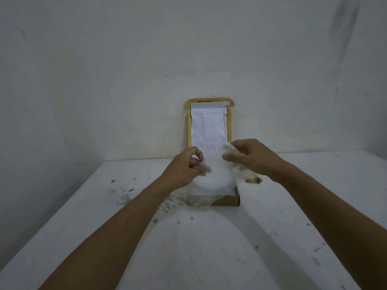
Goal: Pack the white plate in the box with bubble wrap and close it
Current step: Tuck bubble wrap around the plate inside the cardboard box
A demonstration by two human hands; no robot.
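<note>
round white plate [211, 178], filmy bubble wrap [230, 149], cardboard box [228, 200]

Box [228, 200] at worktop [209, 248] far edge, its lid [209, 124] upright against the wall [125, 80] behind. Plate [211, 181] in box under bubble wrap [217, 164]; both hands [184, 166] above it.

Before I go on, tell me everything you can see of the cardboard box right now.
The cardboard box is shallow, brown outside, and sits on the white table against the wall. Its lid stands open and upright, yellow-edged with a white inner face. The white plate lies inside under translucent bubble wrap, which spills over the near edge. The left hand and right hand grip the wrap above it.
</note>
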